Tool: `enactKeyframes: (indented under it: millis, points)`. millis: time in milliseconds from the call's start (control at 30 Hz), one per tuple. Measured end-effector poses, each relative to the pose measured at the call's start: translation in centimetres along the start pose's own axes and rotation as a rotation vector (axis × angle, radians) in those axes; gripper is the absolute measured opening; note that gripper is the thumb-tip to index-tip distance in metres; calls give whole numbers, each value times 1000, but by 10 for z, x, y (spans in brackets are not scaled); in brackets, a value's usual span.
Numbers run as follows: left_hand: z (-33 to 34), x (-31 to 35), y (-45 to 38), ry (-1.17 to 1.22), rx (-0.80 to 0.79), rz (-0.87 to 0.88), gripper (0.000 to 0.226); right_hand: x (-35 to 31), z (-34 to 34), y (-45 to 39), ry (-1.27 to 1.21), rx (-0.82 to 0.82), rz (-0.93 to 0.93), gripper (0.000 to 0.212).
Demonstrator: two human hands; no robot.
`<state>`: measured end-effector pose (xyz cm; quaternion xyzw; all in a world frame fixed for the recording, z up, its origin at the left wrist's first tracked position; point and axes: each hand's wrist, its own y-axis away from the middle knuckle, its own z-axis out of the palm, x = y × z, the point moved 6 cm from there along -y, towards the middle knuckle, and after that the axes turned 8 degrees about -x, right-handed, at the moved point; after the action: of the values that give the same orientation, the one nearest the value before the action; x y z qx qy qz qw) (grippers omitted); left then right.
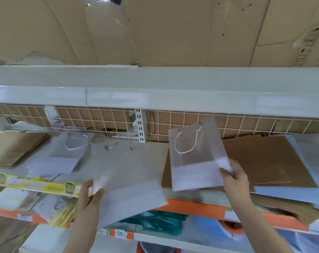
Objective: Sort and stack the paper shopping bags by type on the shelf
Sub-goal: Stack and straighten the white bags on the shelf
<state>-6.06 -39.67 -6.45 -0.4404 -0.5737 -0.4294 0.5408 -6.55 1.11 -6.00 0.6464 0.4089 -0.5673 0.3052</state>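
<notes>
My right hand (234, 177) pinched the lower corner of a small white bag (197, 157), rope handle up, lifted above the brown bags (264, 161) stacked under it. My left hand (90, 195) gripped the near edge of a larger white bag (126, 176) lying flat and overhanging the shelf (197, 207). Beyond that hand, more white bags (64, 157) lay loosely overlapped, with another brown stack (14, 148) past them. I judged the sorting partly done: browns piled, whites still scattered.
</notes>
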Motion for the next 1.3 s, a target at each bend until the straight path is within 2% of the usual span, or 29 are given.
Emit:
enactKeyframes:
  millis: [333, 533, 867, 1167, 1300]
  points:
    - [-112, 5, -36, -53, -81, 5, 33, -4, 107, 74, -123, -27, -10, 31]
    - [-156, -1, -58, -30, -35, -25, 33, -7, 152, 96, -122, -78, 11, 35]
    - [-185, -15, -106, 35, 57, -60, 27, -5, 215, 56, -119, -135, 15, 32]
    - [-215, -12, -154, 62, 132, -58, 35, -4, 276, 19, -108, -227, 43, 33]
    - [-228, -18, -193, 54, 83, -84, 35, -6, 288, 13, -156, -206, 84, 30]
